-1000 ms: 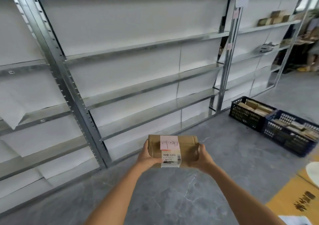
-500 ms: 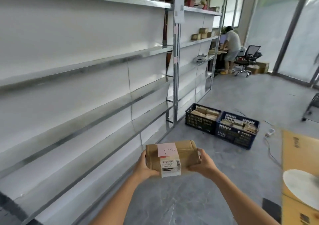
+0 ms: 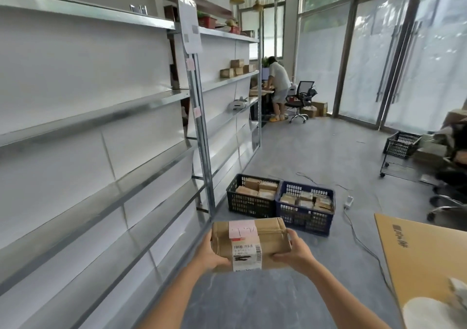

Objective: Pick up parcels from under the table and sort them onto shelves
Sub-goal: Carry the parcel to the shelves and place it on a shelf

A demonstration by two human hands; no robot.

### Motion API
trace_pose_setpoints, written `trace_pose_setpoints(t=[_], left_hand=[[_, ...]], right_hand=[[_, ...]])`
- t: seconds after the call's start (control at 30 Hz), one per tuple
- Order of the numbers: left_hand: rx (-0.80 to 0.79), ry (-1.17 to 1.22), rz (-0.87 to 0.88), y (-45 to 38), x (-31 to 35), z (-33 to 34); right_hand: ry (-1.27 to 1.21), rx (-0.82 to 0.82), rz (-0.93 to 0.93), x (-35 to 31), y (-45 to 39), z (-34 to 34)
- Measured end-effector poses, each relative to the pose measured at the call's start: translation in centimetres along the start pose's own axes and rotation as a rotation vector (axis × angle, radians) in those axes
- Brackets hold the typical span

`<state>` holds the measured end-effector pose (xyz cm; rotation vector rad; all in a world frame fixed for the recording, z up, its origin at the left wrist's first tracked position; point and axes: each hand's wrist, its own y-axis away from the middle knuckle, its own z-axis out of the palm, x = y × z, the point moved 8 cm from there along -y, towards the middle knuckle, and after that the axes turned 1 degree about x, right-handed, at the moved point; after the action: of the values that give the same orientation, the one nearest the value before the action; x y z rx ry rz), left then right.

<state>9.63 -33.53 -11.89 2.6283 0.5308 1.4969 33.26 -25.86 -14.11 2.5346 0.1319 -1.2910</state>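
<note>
I hold a brown cardboard parcel (image 3: 270,237) in front of me at waist height, with a pink note and a white barcode label on its near face. My left hand (image 3: 209,256) grips its left end and my right hand (image 3: 294,249) grips its right end. Long metal shelves (image 3: 101,116) with white back panels run along my left, bare on the near bays. A further shelf (image 3: 227,78) holds a few small brown parcels (image 3: 236,68).
Two crates, one black (image 3: 249,205) and one blue (image 3: 304,217), full of parcels, stand on the grey floor ahead. A cable with a power strip (image 3: 348,201) trails beside them. A cardboard-topped table (image 3: 424,260) is at right. A person (image 3: 278,86) stands at a far desk by an office chair (image 3: 300,101).
My view has swung to the right along the shelving, bringing the room's far end, the windows and the table edge into sight. The parcel stays held between both hands.
</note>
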Motion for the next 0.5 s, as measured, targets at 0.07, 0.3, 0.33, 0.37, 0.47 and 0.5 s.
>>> trace_pose_setpoints(t=[0.07,0.3,0.33,0.37,0.47,0.5], left_hand=[[-0.003,-0.006,0.033,-3.9,2.8,0.3],[-0.040,-0.001,0.054,-16.5,8.8,1.8],[-0.053,-0.005,0.061,-18.5,9.6,2.2],[-0.065,0.005,0.068,-20.7,10.2,2.6],[-0.075,-0.004,0.090,-27.4,12.3,3.7],[-0.067,-0.009,0.099,-29.7,13.0,4.0]], right_hand=[[0.001,0.022,0.004,-1.0,-3.7,-2.6],[0.046,0.061,0.026,-2.7,-14.8,-8.9],[0.048,0.068,0.025,-2.8,-16.5,-9.6],[0.048,0.072,0.023,-2.9,-18.2,-10.3],[0.041,0.072,0.024,-3.3,-23.8,-12.4],[0.028,0.075,0.020,-3.5,-25.8,-13.1]])
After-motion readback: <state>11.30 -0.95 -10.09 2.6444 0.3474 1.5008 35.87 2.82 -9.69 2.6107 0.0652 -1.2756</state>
